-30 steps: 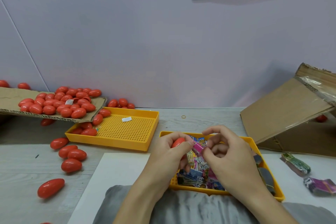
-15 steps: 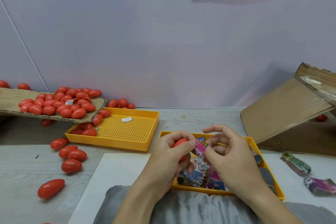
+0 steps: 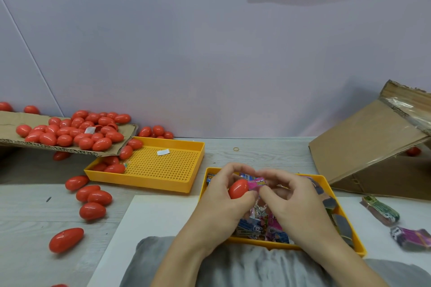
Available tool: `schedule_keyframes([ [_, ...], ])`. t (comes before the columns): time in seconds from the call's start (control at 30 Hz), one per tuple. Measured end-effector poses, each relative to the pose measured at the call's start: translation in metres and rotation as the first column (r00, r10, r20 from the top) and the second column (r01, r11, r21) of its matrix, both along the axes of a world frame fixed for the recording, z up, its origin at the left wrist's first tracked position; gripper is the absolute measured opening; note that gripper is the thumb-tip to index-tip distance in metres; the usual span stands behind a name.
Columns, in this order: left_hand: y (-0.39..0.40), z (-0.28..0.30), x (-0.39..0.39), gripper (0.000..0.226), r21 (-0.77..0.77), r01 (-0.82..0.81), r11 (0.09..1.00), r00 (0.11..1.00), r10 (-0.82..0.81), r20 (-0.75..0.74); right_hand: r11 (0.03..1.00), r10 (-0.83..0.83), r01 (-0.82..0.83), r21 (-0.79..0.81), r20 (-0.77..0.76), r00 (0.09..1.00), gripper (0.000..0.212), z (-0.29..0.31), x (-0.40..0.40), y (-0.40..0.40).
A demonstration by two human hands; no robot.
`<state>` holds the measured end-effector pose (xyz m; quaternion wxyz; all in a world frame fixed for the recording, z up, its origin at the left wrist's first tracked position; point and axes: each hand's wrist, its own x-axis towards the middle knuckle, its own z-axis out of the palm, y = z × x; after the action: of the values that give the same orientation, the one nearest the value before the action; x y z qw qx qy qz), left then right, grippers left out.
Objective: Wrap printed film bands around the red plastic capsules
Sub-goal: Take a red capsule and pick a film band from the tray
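Judging from how things lie, the wrapping has barely dented the supply: dozens of bare red egg-shaped plastic capsules are unbanded, and only one is being worked on.

By size, the tilted brown cardboard box (image 3: 363,147) at the right of the pale wood-grain bench (image 3: 28,207) comes first; one red capsule peeks from the shadow under its raised edge, and what else it holds is hidden. Next is the flat sheet of corrugated cardboard (image 3: 14,121) at the left, heaped with bare red capsules (image 3: 70,130) and a small scrap of white paper. Its corner overhangs the perforated yellow plastic tray (image 3: 163,168), whose left end holds a few capsules; one of them (image 3: 116,168) seems to show a bit of printed colour at its tip, possibly a finished piece, though I cannot be sure. A white slip lies on that tray's grid. More capsules lie loose on the bench beside and in front of it.

The second yellow plastic tray (image 3: 338,207), nearest the person, holds a jumble of printed film bands (image 3: 256,228) in pink, blue and dark prints. Two bundled stacks of bands (image 3: 380,209) rest on the white sheet to its right.

Above this tray, the left hand (image 3: 224,196) grips a red capsule (image 3: 238,189) between thumb and curled fingers, while the right hand (image 3: 291,196) pinches a pink printed film band (image 3: 256,183) against the capsule's right end. The band looks only partly on, so this capsule's wrapping seems unfinished.
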<state>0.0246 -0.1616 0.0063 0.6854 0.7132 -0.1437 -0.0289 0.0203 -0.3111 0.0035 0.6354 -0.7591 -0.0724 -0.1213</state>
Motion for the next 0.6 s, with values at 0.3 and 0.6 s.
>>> schedule_keyframes([
  [0.3, -0.0018, -0.0012, 0.0033, 0.026, -0.097, -0.052, 0.994, 0.998, 0.048, -0.045, 0.988, 0.13, -0.126, 0.091, -0.038, 0.991, 0.013, 0.0054, -0.0018, -0.0035],
  [0.6, -0.0006, -0.0015, 0.0035, 0.027, -0.112, -0.046, 0.993, 0.999, 0.044, -0.021, 0.96, 0.255, -0.238, 0.148, -0.103, 0.962, 0.012, 0.0064, -0.0021, -0.0069],
])
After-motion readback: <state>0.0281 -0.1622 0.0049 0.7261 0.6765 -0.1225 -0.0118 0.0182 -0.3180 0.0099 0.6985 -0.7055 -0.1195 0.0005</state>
